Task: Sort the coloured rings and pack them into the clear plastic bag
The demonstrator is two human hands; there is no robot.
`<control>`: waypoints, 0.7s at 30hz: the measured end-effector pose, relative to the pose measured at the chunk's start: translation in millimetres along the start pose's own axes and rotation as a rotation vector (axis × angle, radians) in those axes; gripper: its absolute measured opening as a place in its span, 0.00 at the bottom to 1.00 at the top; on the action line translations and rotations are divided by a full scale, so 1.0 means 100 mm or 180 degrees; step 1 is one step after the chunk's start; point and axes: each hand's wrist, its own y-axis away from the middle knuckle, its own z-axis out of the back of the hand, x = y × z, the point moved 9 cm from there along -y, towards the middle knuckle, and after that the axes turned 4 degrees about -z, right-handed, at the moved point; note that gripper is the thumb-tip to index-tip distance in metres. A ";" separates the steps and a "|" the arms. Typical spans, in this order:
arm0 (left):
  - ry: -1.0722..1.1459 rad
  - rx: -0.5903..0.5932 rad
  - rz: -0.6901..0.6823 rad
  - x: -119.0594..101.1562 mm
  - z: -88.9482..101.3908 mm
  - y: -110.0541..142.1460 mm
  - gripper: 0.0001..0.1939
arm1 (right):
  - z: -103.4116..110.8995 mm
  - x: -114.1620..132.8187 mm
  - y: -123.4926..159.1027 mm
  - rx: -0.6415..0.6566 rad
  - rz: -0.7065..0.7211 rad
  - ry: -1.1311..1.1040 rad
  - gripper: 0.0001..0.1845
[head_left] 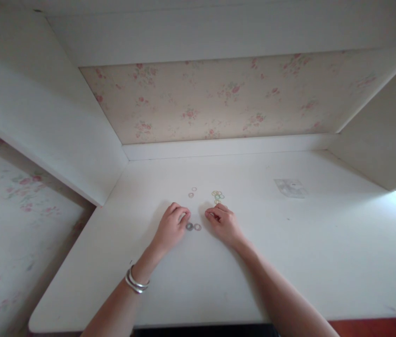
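My left hand (170,226) rests on the white desk with thumb and index finger pinched together. Whether a small ring sits in that pinch I cannot make out. Just right of its fingertips lie a dark grey ring (189,226) and a pale brownish ring (197,227), side by side. My right hand (225,225) is also pinched, its fingertips facing the left hand; anything between them is too small to tell. Beyond its knuckles is a loose cluster of thin yellow and green rings (218,197). A few pinkish rings (191,195) lie farther back, between the hands.
A clear plastic bag (291,188) lies flat toward the right back of the white desk (310,262). White side panels (78,126) and a flowered back wall (219,100) enclose the desk, with a white overhang (198,37) above. The desk's rounded left corner (38,320) is near.
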 end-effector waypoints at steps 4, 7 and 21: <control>0.0224 -0.0273 0.0469 0.34 0.11 -0.01 0.10 | -0.01 0.00 0.02 0.0045 -0.0006 0.0059 0.13; 0.0279 -0.0211 0.0686 0.48 0.06 0.01 0.10 | -0.02 0.03 0.03 0.0082 0.0030 0.0133 0.13; 0.0619 -0.0312 0.1065 0.66 0.05 0.02 0.10 | -0.41 0.16 -0.64 0.0676 -0.0341 0.1678 0.19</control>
